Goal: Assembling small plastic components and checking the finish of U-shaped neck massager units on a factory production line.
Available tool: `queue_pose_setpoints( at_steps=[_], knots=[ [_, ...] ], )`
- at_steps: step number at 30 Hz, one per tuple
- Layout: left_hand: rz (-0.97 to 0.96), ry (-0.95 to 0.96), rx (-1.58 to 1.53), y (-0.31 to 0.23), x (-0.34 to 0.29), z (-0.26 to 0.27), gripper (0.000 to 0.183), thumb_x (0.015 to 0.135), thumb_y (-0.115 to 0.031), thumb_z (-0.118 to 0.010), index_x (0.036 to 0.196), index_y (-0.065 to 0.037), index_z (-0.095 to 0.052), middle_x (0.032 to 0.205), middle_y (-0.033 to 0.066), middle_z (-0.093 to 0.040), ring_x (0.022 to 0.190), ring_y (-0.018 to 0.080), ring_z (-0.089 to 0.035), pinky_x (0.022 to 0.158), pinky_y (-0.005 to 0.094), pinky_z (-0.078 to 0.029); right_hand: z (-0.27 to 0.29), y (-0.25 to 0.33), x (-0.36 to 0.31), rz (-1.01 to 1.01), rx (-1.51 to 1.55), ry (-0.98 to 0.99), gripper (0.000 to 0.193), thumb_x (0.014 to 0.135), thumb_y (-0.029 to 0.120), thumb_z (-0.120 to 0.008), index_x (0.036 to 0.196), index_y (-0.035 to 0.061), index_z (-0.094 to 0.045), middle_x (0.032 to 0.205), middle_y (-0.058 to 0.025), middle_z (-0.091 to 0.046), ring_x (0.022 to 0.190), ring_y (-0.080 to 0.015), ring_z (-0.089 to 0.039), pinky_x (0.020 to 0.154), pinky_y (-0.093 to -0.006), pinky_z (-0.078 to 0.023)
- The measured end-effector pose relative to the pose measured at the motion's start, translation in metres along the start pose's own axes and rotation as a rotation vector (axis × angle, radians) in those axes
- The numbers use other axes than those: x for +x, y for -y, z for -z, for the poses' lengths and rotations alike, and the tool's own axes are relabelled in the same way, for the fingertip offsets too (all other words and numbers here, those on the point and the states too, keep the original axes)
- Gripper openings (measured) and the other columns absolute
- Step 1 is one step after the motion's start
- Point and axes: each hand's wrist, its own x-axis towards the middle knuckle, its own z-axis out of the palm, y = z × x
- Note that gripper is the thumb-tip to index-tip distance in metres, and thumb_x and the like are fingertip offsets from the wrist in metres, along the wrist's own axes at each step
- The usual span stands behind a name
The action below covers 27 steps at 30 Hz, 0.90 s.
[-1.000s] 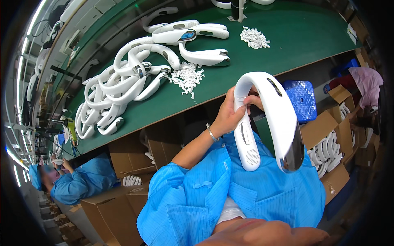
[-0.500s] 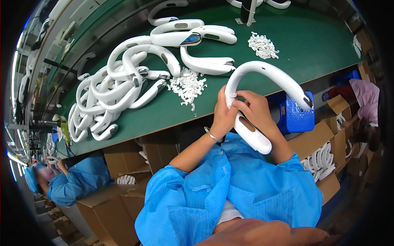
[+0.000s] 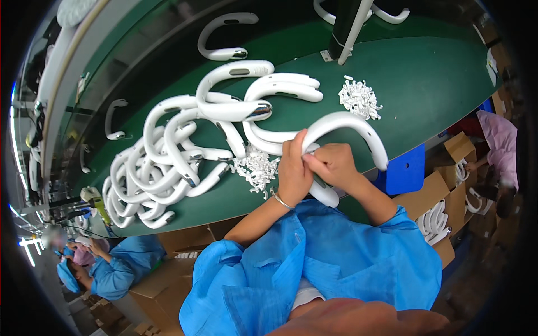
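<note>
The left hand (image 3: 295,172) is gripping a curved white neckband (image 3: 342,119) while the right hand (image 3: 334,165), fingers curled tight, is apparently pressing against it, calling for steady bracing.

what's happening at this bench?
A person is working on a white band with both bare hands. The left hand grips it; the right hand is curled against the same stretch, hiding whatever its fingers pinch. More bands lie heaped on the green bench to the left. Two piles of small white parts, one beside the heap, one farther right, also lie there.
</note>
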Motion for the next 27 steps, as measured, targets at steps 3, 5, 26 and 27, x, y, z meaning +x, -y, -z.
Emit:
queue_pose_setpoints(
  at_steps=[3, 5, 26, 27],
  knots=[
    [0.146, 0.015, -0.135, 0.005, 0.026, 0.018, 0.052, 0.081, 0.001, -0.049, 0.132, -0.002, -0.037, 0.113, 0.0226, -0.049, 0.102, 0.0385, -0.051, 0.089, 0.0417, -0.041, 0.032, 0.003, 0.016, 0.046, 0.005, 0.059, 0.014, 0.078, 0.014, -0.065, 0.072, 0.0041, -0.057, 0.065, -0.0105, -0.056, 0.057, -0.0283, -0.055, 0.051, -0.0371, -0.042],
    [0.248, 0.077, -0.347, -0.006, 0.046, 0.035, 0.05, 0.084, 0.001, -0.047, 0.133, -0.002, -0.035, 0.108, 0.0139, -0.052, 0.092, 0.0222, -0.055, 0.081, 0.0308, -0.045, 0.044, 0.011, 0.028, 0.144, -0.016, 0.042, 0.008, 0.08, 0.01, -0.063, 0.081, 0.0028, -0.06, 0.07, -0.0112, -0.058, 0.061, -0.0284, -0.056, 0.054, -0.0375, -0.044],
    [0.703, 0.154, -1.331, -0.052, 0.089, 0.067, 0.032, 0.087, -0.006, -0.052, 0.117, -0.006, -0.043, 0.096, 0.0137, -0.056, 0.079, 0.0222, -0.059, 0.061, 0.0351, -0.057, 0.082, -0.009, 0.077, 0.115, -0.105, -0.003, 0.021, 0.074, 0.018, -0.072, 0.077, 0.0036, -0.057, 0.07, -0.0101, -0.062, 0.063, -0.0283, -0.061, 0.055, -0.0375, -0.048],
    [0.71, 0.14, -1.299, -0.053, 0.089, 0.064, 0.033, 0.086, -0.006, -0.052, 0.118, -0.006, -0.043, 0.097, 0.0138, -0.056, 0.079, 0.0222, -0.059, 0.061, 0.0351, -0.056, 0.081, -0.015, 0.077, 0.112, -0.107, -0.007, 0.021, 0.074, 0.018, -0.072, 0.077, 0.0036, -0.057, 0.07, -0.0101, -0.062, 0.063, -0.0283, -0.061, 0.055, -0.0375, -0.048]
  ],
)
